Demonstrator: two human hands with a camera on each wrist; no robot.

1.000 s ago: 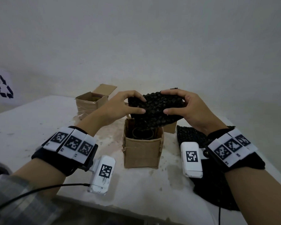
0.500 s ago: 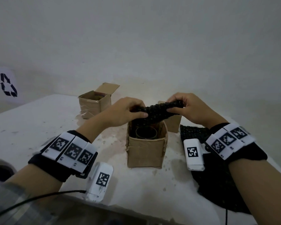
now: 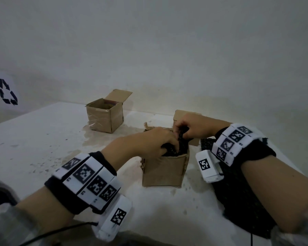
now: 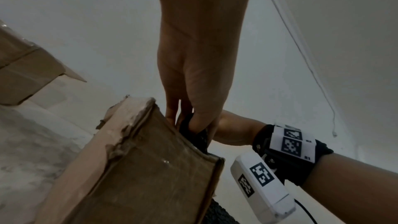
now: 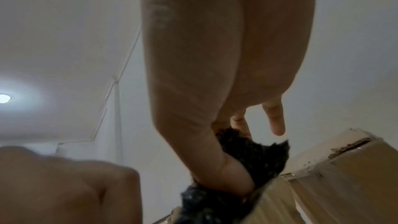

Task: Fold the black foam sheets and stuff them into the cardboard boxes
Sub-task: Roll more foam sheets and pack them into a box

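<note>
head view: the near cardboard box (image 3: 164, 170) stands on the white table (image 3: 34, 139), and everything else is placed from it. a folded black foam sheet (image 3: 181, 142) sticks up out of its open top, partly down inside. the left hand (image 3: 155, 142) comes over the box's left rim, fingers curled down into the opening and onto the foam. the right hand (image 3: 194, 128) is above the box's far right corner, fingers bent and pinching the foam's upper edge. in the left wrist view the left hand's (image 4: 193, 77) fingers go down behind the box (image 4: 140, 168) wall against the foam (image 4: 193, 134). in the right wrist view the right hand's (image 5: 226, 91) thumb and fingers grip the foam (image 5: 254, 156), the little finger sticking out free. left of and beyond the box is an open second box (image 3: 105, 118); a third box (image 3: 180, 116) shows just behind it. more black foam (image 3: 238, 201) lies on the table right of the box.
</note>
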